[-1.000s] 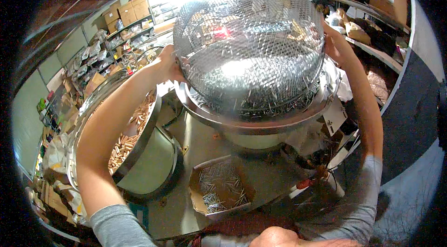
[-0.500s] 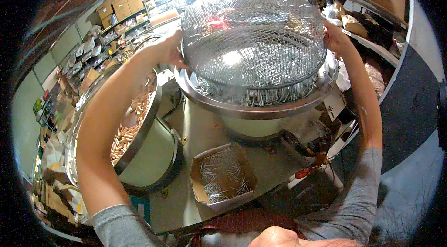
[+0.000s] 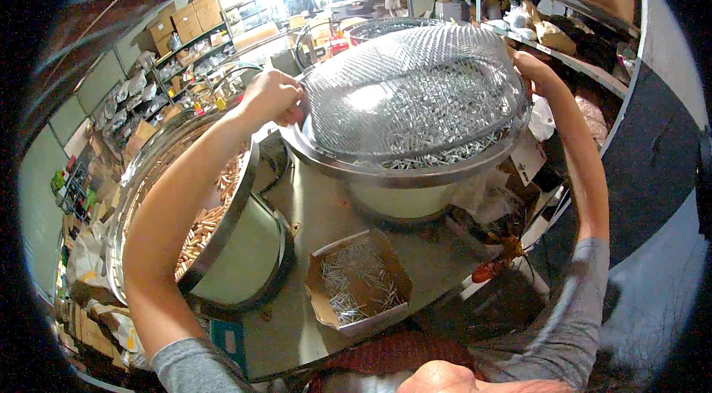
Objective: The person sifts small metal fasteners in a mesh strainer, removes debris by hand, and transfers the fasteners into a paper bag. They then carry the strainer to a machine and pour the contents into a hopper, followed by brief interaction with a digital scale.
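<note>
A round wire mesh basket (image 3: 415,48) is held between my hands over a wide metal-rimmed bowl (image 3: 415,173). Through the mesh and below its edge I see many small silvery metal pins (image 3: 437,161). My left hand (image 3: 274,98) has its fingers closed on the left side of the basket's rim. On the opposite side my right hand (image 3: 531,70) grips the rim, its fingers partly hidden behind the mesh. Whether the basket rests on the bowl I cannot tell.
Left of it, a second bowl (image 3: 236,219) holds copper-coloured pins, under my left forearm. A small cardboard box (image 3: 391,267) with silvery pins sits on the table (image 3: 289,334). A red-handled tool (image 3: 488,269) lies near the right edge. Loaded shelves (image 3: 586,70) stand behind.
The mesh basket has come down and tilted, so more pins in the bowl show through it. Both my hands have moved lower with it, still on the rim.
</note>
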Motion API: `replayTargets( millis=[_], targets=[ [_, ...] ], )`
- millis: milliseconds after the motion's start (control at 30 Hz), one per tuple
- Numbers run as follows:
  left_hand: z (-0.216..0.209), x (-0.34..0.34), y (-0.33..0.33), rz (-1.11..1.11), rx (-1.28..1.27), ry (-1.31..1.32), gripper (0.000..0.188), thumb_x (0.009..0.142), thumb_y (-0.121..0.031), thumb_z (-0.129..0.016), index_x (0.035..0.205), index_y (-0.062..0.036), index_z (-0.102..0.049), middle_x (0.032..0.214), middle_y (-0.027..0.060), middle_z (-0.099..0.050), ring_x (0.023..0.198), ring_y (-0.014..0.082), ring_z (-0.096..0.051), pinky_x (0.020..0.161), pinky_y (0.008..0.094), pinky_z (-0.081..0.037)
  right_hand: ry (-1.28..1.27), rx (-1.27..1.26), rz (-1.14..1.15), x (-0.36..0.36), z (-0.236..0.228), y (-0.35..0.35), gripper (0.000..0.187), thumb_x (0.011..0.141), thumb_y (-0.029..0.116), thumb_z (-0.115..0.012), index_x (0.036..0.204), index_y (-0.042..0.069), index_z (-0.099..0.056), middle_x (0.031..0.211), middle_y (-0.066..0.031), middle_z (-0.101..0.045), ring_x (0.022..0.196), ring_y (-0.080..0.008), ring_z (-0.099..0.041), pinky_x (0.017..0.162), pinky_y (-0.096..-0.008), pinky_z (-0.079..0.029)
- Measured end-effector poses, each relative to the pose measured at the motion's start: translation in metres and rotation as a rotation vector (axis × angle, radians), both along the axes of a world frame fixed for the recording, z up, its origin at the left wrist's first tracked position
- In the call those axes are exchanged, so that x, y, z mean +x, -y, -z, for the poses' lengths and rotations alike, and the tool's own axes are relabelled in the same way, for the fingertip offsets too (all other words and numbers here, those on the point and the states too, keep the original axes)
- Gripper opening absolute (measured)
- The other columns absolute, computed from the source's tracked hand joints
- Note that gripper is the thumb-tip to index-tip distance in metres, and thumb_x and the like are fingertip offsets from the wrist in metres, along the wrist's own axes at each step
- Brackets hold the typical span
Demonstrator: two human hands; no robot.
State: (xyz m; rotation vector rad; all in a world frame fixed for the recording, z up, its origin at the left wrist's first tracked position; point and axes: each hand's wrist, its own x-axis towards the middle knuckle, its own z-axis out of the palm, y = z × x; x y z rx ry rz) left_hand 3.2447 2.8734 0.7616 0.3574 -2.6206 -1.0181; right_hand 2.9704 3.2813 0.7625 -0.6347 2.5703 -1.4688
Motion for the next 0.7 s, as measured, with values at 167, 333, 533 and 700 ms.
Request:
replayTargets(
  millis=[167,333,533,700],
  targets=[
    [-0.005,0.0,0.007,0.065,0.051,-0.008,0.048,0.093,-0.047,-0.054,0.113,-0.0044,-0.065,0.116,0.0129,-0.064,0.11,0.0188,-0.057,0.099,0.0364,-0.041,0.188,-0.321,-0.283,-0.003,-0.008,-0.028,0.076,0.083,0.059,-0.062,0.132,0.003,-0.047,0.115,-0.0107,-0.062,0.097,-0.0171,-0.063,0.072,-0.0369,-0.056],
    [0.012,-0.021,-0.037,0.3,0.47,-0.087,0.065,0.099,-0.056,-0.034,0.125,-0.0021,-0.057,0.126,0.008,-0.058,0.113,0.0218,-0.052,0.103,0.0334,-0.035,0.406,-0.815,-0.603,-0.009,0.009,-0.036,0.057,0.094,0.032,-0.059,0.134,-0.004,-0.041,0.124,-0.017,-0.057,0.103,-0.021,-0.062,0.088,-0.0362,-0.053],
    [-0.004,0.01,-0.058,0.382,0.499,-0.246,0.056,0.099,-0.042,-0.045,0.134,0.0003,-0.05,0.134,0.0089,-0.053,0.123,0.0194,-0.048,0.109,0.0319,-0.03,-0.101,-0.662,-0.712,0.066,0.027,-0.036,0.075,0.073,0.013,-0.065,0.143,0.007,-0.039,0.14,-0.0141,-0.047,0.125,-0.028,-0.048,0.109,-0.0399,-0.036],
    [-0.017,0.012,-0.057,0.358,0.477,-0.289,0.055,0.098,-0.039,-0.047,0.136,0.0015,-0.047,0.142,0.0099,-0.046,0.135,0.0205,-0.036,0.113,0.0334,-0.024,-0.954,0.571,0.136,0.098,0.017,-0.017,0.079,0.069,0.005,-0.07,0.142,0.017,-0.041,0.121,-0.0134,-0.061,0.095,-0.0355,-0.065,0.079,-0.0454,-0.054]
  ],
)
